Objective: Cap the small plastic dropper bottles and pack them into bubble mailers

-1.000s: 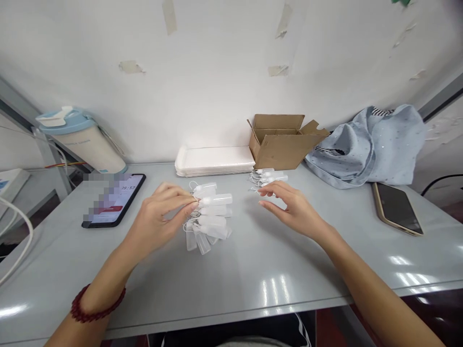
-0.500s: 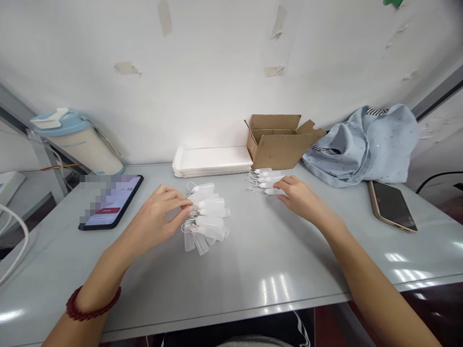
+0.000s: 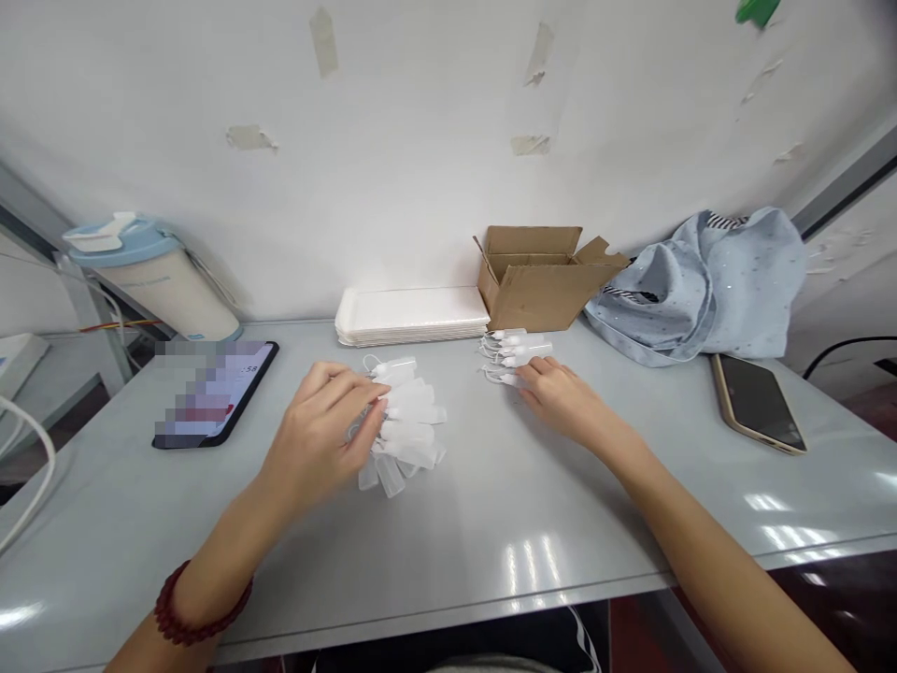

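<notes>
Small translucent white plastic bottles (image 3: 406, 436) lie in a loose pile left of the centre of the frame, and my left hand (image 3: 323, 428) is just at their left side. The relation which matters is this: the upper bottles of the pile have their long axis mostly from left to right, with narrow tips towards my left fingertips, so the left hand is the nearer one. The lowest bottles point more to the lower edge of the frame. My left thumb and forefinger come close together at the tips, but whether a bottle tip is pinched between them I cannot tell.

My right hand (image 3: 564, 400) is at the smaller row of similar bottles (image 3: 529, 351), right of the centre. Its fingers are bent together over the nearest bottle of this row (image 3: 510, 379), whose tip looks out to the left. The body is covered, so I cannot tell how firm is the hold.

Thin white loops (image 3: 492, 377), like string, hang on the tips. The bottles are smooth cylinders, cloudy and a little see-through. They lie on a grey, glossy table (image 3: 448, 561). Behind the row stands an open brown cardboard box (image 3: 543, 297), stiff and matt, beside a flat white stack (image 3: 413, 313) with rounded left corners.
</notes>
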Demonstrator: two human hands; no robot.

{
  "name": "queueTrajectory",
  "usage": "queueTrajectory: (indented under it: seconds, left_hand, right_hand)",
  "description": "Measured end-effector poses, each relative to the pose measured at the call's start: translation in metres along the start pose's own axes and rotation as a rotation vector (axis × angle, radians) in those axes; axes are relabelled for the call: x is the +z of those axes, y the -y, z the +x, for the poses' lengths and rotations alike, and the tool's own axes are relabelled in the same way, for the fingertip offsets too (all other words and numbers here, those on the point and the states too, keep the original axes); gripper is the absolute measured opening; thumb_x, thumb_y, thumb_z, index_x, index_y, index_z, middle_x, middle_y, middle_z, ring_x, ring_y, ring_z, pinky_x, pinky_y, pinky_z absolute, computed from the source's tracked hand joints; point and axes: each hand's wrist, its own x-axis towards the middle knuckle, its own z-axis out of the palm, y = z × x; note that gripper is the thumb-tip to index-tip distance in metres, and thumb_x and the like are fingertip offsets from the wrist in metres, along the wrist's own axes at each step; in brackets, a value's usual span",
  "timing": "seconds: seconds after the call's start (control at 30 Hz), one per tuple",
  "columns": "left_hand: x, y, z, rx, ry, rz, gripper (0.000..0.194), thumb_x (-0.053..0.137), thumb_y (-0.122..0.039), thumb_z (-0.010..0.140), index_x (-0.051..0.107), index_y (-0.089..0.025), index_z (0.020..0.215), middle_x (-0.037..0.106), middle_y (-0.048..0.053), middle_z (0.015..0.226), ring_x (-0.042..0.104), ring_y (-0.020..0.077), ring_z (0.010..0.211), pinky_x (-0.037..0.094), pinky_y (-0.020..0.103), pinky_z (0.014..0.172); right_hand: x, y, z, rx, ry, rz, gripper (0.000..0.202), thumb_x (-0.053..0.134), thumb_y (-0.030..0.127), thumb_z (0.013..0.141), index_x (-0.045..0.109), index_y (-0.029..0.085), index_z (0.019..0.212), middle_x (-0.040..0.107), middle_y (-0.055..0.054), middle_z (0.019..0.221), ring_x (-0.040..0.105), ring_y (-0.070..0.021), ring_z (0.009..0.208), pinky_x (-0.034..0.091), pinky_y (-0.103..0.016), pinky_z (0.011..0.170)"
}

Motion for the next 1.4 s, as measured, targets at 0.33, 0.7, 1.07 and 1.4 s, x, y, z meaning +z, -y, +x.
queueTrajectory:
  seconds: [0.33, 0.7, 1.07, 1.4]
  left_hand:
    - [0.011, -0.021, -0.005, 0.069, 0.086, -0.126, 0.018, 0.056, -0.011, 0.085, 0.06, -0.015, 0.102, 0.064, 0.007, 0.083, 0.047, 0.0207, 0.083, 0.046, 0.036, 0.073]
    - [0.008, -0.034, -0.004, -0.025, 0.215, -0.385, 0.014, 0.056, -0.013, 0.086, 0.06, -0.018, 0.098, 0.064, 0.004, 0.08, 0.048, 0.019, 0.083, 0.046, 0.032, 0.072]
    - [0.009, -0.037, -0.002, -0.08, 0.221, -0.463, 0.011, 0.052, -0.01, 0.087, 0.06, -0.018, 0.087, 0.061, 0.002, 0.071, 0.047, 0.0166, 0.078, 0.044, 0.028, 0.068]
    - [0.008, -0.046, -0.006, -0.341, 0.294, -0.578, 0.015, 0.049, -0.023, 0.091, 0.063, -0.021, 0.086, 0.058, 0.0, 0.074, 0.053, 0.0145, 0.074, 0.044, 0.024, 0.061]
  right_hand:
    - [-0.036, 0.024, -0.018, -0.213, 0.055, 0.874, 0.021, 0.049, 0.029, 0.09, 0.064, 0.021, 0.102, 0.066, -0.004, 0.096, 0.056, -0.0167, 0.084, 0.045, -0.029, 0.072]
    - [-0.04, 0.037, -0.024, -0.218, 0.117, 1.179, 0.025, 0.051, 0.036, 0.089, 0.066, 0.02, 0.1, 0.066, -0.002, 0.087, 0.059, -0.0157, 0.082, 0.045, -0.028, 0.072]
    - [-0.041, 0.039, -0.024, -0.182, 0.115, 1.215, 0.02, 0.052, 0.032, 0.089, 0.067, 0.02, 0.095, 0.064, -0.001, 0.083, 0.058, -0.014, 0.079, 0.044, -0.026, 0.073]
    - [-0.04, 0.042, -0.025, -0.238, 0.169, 1.294, 0.019, 0.054, 0.03, 0.088, 0.067, 0.02, 0.097, 0.065, -0.001, 0.087, 0.057, -0.0129, 0.079, 0.043, -0.025, 0.071]
